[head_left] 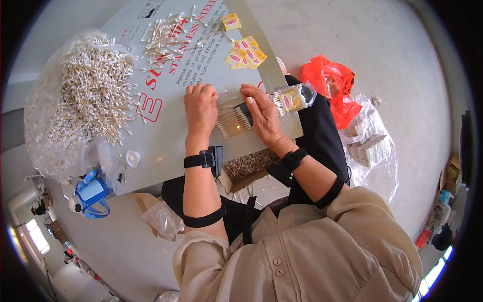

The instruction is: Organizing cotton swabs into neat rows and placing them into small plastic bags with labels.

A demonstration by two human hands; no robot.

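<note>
Blue bottle (91,194); red bag (318,70).

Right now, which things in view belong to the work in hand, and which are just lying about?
Seem to belong:
- row of cotton swabs between the left hand and right hand
- labelled swab pack
- loose swabs
- large clear bag of swabs
- yellow cards

Probably just lying about:
- blue bottle
- small white round piece
- red plastic bag
</note>
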